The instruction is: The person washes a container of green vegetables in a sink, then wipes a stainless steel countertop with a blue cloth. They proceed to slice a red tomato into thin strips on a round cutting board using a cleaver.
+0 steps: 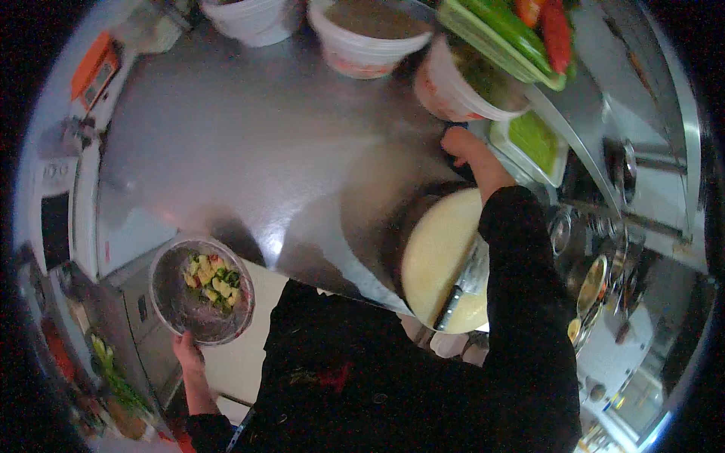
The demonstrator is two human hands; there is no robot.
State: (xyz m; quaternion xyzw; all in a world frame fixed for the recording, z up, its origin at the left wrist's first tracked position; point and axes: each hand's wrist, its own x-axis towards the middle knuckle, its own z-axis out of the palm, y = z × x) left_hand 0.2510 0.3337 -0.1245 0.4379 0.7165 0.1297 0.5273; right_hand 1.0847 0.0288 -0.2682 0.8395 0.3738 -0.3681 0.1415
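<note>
By its near rim, my left hand holds a round metal bowl. Chopped pieces of yellow and green food with bits of red lie in the bowl. My right hand is stretched forward over the steel worktop, fingers curled, just below a white tub. Something dark shows beside its fingers, but I cannot tell what it is or whether the hand grips it. Under my right forearm lies a round, pale chopping board. A cleaver with a dark handle rests on it, partly hidden by my sleeve.
More white tubs line the back of the steel worktop. A green tray of green and red peppers sits at the upper right, above a container of green food. An orange device stands at the left edge.
</note>
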